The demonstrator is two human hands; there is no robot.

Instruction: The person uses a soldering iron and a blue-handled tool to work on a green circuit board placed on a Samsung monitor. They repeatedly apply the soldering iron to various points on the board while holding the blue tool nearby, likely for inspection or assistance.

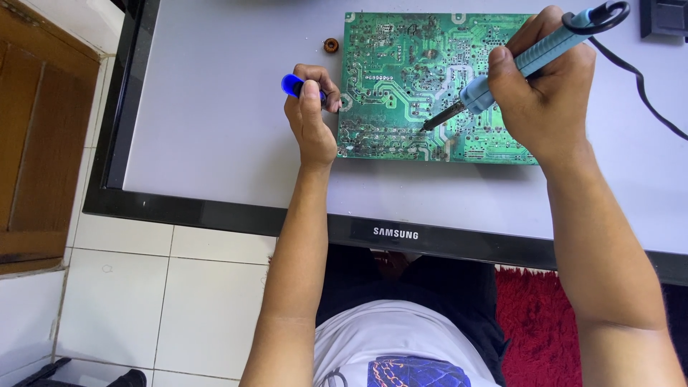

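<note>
The right hand (545, 93) is closed around a blue soldering iron (530, 61), its tip touching the green circuit board (401, 64) near the lower middle. At nine o'clock from the board, the left hand (309, 118) is fisted round a blue tool (292, 85), knuckles against the board's edge. The board lies on a grey panel (215, 107).

Both forearms reach forward, left hand (313, 115) apparently fisted, right hand (542, 89) curled in a pen-like grip.

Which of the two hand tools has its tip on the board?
The soldering iron in the right hand; the left hand's blue tool stays off the board.
</note>
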